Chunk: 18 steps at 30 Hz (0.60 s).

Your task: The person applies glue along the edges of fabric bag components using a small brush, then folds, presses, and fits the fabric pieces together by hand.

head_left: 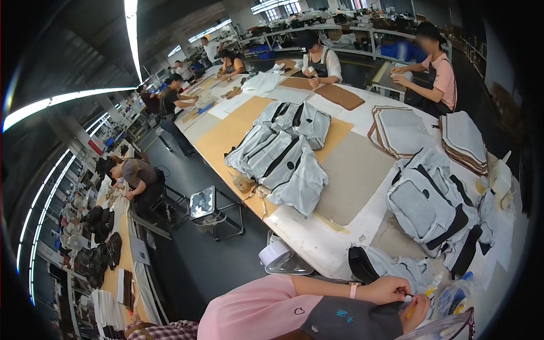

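Observation:
At the lower right, my left hand [391, 290], with a pink-banded watch on its wrist, is closed with fingertips pinched together. My right hand [418, 313] is right beside it, its fingers curled toward the same spot. Between the fingertips is a small white and black piece [408, 298], too small to name. Just behind the hands lies a grey fabric bag piece with black trim [374, 263]. Something yellow and white [433, 285] sits by the right hand, next to a clear plastic bag [453, 297].
Grey backpacks [425, 204] and grey bag panels [283, 153] with black zippers lie on the long white table [357, 238]. Brown-edged panels are stacked [463, 139] at the right. A stool [204, 204] stands left of the table. Several people work around.

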Motion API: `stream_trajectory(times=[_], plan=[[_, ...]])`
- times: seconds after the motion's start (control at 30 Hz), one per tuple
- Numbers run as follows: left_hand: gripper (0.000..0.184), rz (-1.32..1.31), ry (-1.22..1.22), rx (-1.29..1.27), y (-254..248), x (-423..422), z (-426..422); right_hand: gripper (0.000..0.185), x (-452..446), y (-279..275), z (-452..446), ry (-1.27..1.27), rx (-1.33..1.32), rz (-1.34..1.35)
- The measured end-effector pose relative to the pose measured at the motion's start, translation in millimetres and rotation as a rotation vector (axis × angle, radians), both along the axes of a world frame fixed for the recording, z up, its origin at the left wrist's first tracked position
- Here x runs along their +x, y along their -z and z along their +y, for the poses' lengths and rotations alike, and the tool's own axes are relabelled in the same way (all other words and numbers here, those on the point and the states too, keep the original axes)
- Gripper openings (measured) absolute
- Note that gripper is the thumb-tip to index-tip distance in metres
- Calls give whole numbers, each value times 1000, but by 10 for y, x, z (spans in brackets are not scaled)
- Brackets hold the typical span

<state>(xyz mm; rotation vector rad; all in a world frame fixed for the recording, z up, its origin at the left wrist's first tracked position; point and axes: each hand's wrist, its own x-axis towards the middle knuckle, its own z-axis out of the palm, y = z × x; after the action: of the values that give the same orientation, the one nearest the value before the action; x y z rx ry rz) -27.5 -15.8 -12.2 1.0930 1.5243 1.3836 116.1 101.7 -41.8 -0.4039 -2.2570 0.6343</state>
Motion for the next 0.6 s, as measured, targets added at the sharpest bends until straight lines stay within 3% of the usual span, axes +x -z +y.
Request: stream_trajectory(times=[0.2,0.37,0.5,0.6], plan=[[28,-316,46,-33,285,57,66,9,66,155,73,-9,124,11],[37,-335,20,-126,185,30,-14,10,-27,-60,-21,-14,206,44],[37,-239,-83,-117,223,26,-25,13,-36,-149,-51,-25,113,-72],[37,-362,-52,-158,253,-46,36,10,-95,-225,-73,5,9,-45]])
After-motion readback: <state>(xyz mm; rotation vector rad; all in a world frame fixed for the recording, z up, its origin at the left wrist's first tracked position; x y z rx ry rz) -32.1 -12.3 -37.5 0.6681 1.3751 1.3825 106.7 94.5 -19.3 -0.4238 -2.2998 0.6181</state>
